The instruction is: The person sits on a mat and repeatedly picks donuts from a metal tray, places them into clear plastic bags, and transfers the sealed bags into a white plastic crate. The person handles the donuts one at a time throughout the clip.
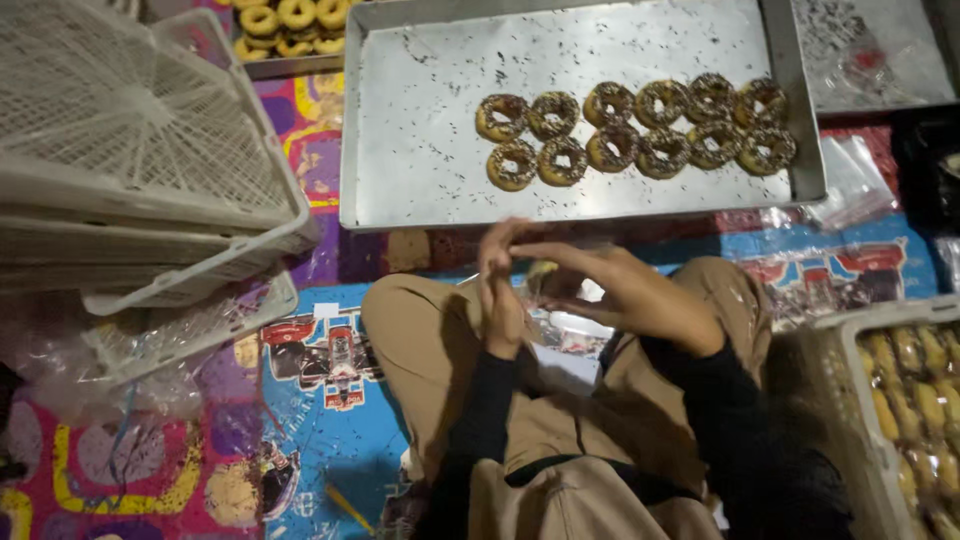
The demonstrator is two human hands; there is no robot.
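I sit cross-legged in tan trousers on a colourful mat. My left hand (502, 285) and my right hand (580, 270) meet over my lap, fingers closed around a clear plastic bag (560, 325) with a doughnut (541, 270) partly seen between them. Just beyond my hands lies a large metal tray (420, 150) holding two rows of several chocolate-sprinkled doughnuts (640, 125) on its right half.
Stacked white plastic crates (140, 160) stand at the left. A crate of bagged doughnuts (915, 390) sits at the right edge. Another tray of plain doughnuts (290, 25) is at the top. Loose clear bags (850, 180) lie right of the big tray.
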